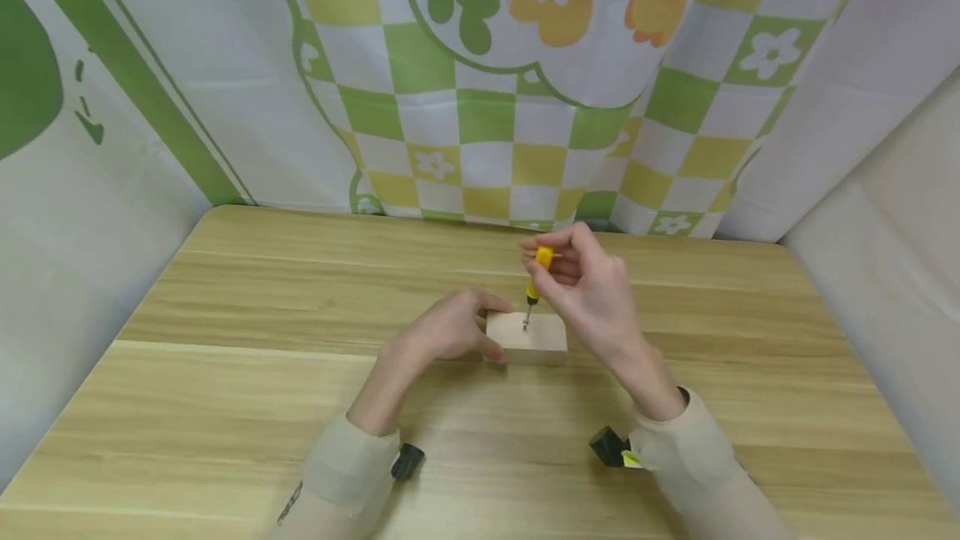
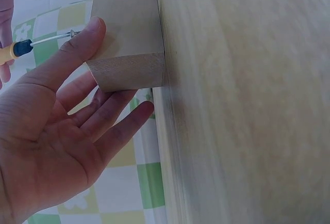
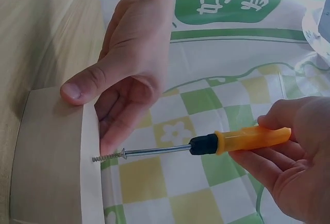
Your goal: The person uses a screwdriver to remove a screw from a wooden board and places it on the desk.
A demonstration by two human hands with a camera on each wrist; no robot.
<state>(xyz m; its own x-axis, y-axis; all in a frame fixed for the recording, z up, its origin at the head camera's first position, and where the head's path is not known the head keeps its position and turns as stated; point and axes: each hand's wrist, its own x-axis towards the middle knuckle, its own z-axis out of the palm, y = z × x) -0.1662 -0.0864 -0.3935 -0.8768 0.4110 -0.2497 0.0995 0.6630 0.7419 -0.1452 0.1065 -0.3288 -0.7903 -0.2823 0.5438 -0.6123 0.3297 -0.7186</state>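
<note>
A pale wooden block (image 1: 536, 342) lies on the table. My left hand (image 1: 452, 326) grips its left end, thumb (image 2: 82, 41) on the near side and fingers on the far side. Above the block, my right hand (image 1: 592, 290) pinches the yellow handle of a screwdriver (image 3: 252, 139) between thumb and fingers. The screwdriver stands nearly upright, its metal shaft pointing down. At the shaft's tip a screw (image 3: 109, 157) stands in the block's top face, with most of its thread showing above the wood. The screwdriver tip meets the screw head.
The wood-grain table (image 1: 247, 407) spreads around the block. A curtain (image 1: 487, 115) with green and yellow checks and flowers hangs along its back edge, and white cloth walls stand at both sides. Black wrist devices (image 1: 611, 447) sit on both forearms.
</note>
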